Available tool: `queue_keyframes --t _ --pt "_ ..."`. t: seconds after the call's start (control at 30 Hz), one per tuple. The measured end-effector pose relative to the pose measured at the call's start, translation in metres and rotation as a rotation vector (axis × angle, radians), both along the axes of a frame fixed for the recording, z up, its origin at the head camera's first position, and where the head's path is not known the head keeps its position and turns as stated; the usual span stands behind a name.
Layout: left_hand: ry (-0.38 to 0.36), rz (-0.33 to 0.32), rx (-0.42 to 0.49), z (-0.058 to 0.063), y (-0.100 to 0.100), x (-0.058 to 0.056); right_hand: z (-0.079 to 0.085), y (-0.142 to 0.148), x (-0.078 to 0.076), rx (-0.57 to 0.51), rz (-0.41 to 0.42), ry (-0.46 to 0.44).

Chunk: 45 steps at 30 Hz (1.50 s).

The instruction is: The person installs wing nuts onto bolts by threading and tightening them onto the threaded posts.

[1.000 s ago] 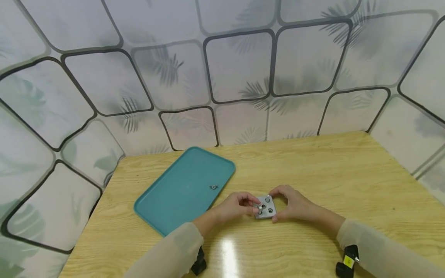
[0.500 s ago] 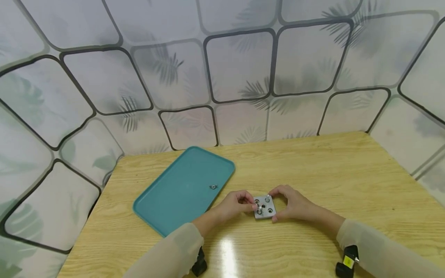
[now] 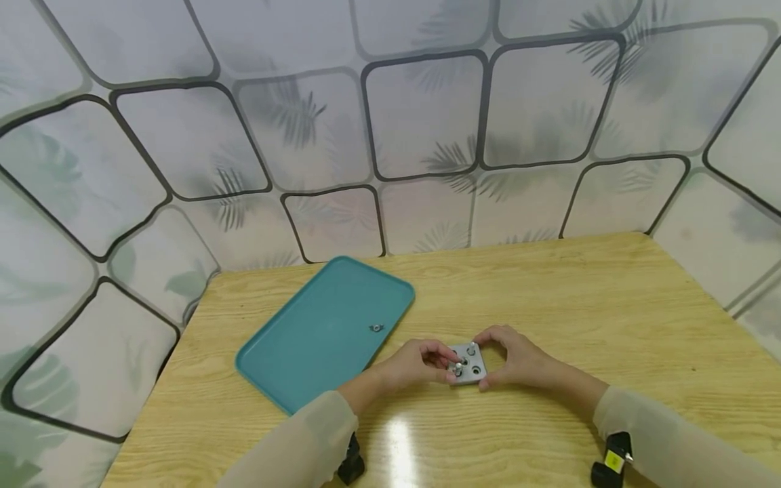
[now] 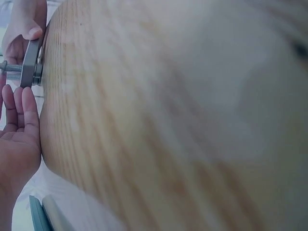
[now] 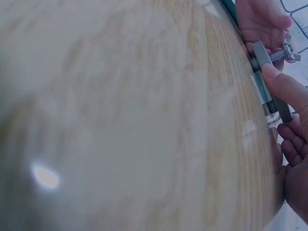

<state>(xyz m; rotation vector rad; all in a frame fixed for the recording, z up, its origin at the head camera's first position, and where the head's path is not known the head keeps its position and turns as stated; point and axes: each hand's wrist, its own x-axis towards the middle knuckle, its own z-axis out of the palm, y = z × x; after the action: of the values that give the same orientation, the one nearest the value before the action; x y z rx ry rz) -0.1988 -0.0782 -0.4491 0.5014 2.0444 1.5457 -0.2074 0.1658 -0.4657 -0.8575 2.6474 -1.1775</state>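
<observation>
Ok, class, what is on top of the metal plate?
Two bolts stand up from the metal plate; one carries a wing nut. In the head view, the left hand hides part of the plate's left side.

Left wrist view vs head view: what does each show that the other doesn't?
Left wrist only: the bolt heads under the metal plate, with the plate seen edge-on.
Head only: the holes in the plate's top face, and a wing nut lying on the tray.
Both: the plate, bolts through it, the left hand, the right hand and the table.
</observation>
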Motion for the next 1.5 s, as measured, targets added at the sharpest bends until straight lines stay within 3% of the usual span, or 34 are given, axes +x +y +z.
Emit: queue_keyframes --t 0.17,0.6,0.8,0.97,1.13,1.4,1.5 --pt "-0.003 0.002 -0.015 -0.0003 0.0005 -0.0001 -0.0011 0.0002 -0.0002 -0.002 -0.007 -0.012" --pt "-0.040 0.086 -0.012 -0.0009 0.0019 0.0008 0.0000 -0.0002 0.0005 -0.005 -0.010 -0.008" --pt "-0.050 0.043 0.019 -0.0002 0.0012 0.0010 0.0003 -0.0003 0.0010 -0.004 -0.009 -0.006" --pt "-0.004 -0.023 0.010 0.0010 0.0008 0.0014 0.0007 -0.0006 0.0011 -0.002 -0.012 -0.008" --pt "0.011 -0.043 -0.003 0.0003 0.0007 0.0012 0.0001 -0.0003 0.0010 -0.004 -0.011 -0.013" --pt "-0.069 0.087 0.007 -0.0030 0.0021 -0.0012 -0.0020 0.0004 0.0000 -0.016 -0.010 -0.009" --pt "-0.077 0.104 0.015 -0.0022 0.0028 -0.0012 -0.0021 0.0008 -0.0002 -0.011 -0.011 -0.004"
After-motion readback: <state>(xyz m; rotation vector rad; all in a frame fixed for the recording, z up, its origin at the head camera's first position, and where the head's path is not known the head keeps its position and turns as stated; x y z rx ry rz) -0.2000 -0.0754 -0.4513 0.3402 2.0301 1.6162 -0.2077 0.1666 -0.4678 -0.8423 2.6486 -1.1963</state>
